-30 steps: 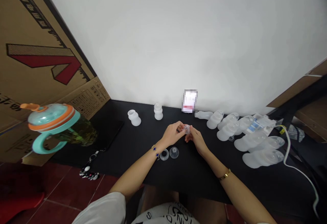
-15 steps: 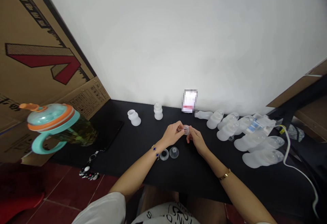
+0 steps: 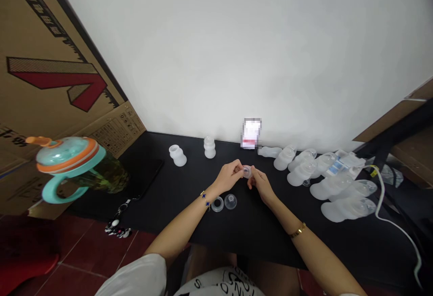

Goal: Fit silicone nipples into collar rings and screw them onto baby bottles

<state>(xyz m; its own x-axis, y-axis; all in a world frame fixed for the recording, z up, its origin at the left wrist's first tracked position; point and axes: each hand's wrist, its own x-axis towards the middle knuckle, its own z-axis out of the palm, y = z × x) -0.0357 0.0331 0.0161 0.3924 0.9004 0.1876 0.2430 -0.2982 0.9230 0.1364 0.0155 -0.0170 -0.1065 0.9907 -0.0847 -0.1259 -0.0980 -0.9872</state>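
Observation:
My left hand [image 3: 230, 176] and my right hand [image 3: 260, 184] meet above the black tabletop [image 3: 176, 206], their fingertips pinching a small clear silicone teat [image 3: 247, 172] from both sides. Part of it is hidden by my fingers. Just below my left wrist lie a dark-centred clear collar ring [image 3: 217, 204] and a clear dome-shaped teat [image 3: 230, 202], close together and not touched by either hand.
Frosted white bottle parts [image 3: 331, 183] crowd the right of the table, beside a white cable [image 3: 395, 228]. Two more [image 3: 177, 155] stand at the back. A teal-and-orange sippy cup [image 3: 67, 170] sits at the left, before a cardboard box [image 3: 57, 75].
My hands have shifted only slightly, turning the small clear teat a little between my fingers. Nothing else has visibly moved.

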